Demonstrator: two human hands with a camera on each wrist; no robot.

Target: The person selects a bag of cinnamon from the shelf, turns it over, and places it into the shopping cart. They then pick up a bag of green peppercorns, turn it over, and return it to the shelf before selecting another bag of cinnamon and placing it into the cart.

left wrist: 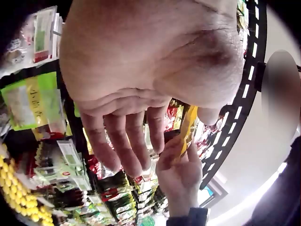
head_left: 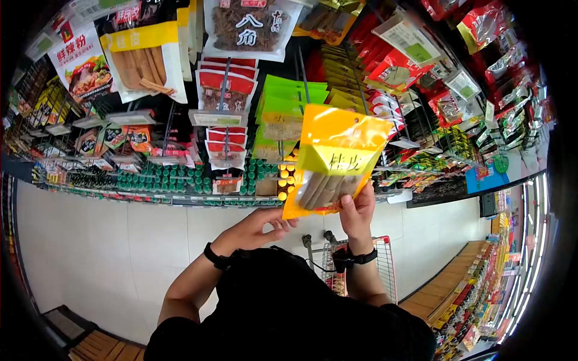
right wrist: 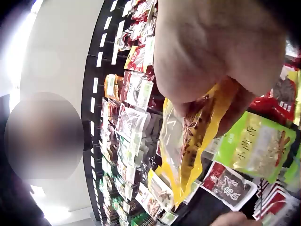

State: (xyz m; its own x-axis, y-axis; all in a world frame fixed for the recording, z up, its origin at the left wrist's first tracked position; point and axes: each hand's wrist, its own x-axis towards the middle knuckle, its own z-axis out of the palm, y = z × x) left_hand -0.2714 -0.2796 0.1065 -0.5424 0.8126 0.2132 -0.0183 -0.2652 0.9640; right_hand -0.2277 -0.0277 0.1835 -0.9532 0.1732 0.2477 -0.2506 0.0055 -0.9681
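Observation:
A yellow-orange bag of cinnamon bark [head_left: 337,159] with a clear window stands raised in front of the shelves, its printed face toward the head camera. My right hand [head_left: 359,215] grips it by the lower right edge, thumb over the front. The right wrist view shows the bag [right wrist: 193,141] edge-on, with fingers behind it. My left hand [head_left: 259,230] is beside the bag's lower left corner, holding nothing. Its fingers [left wrist: 134,141] hang loosely extended in the left wrist view, where the bag's edge [left wrist: 189,125] shows beyond them.
Hanging spice packets fill the racks ahead, among them green bags [head_left: 283,111], a star anise bag [head_left: 250,30] and another cinnamon bag [head_left: 144,57]. Rows of green-capped bottles [head_left: 156,180] line the lower shelf. A wire shopping cart [head_left: 385,265] stands below my right arm.

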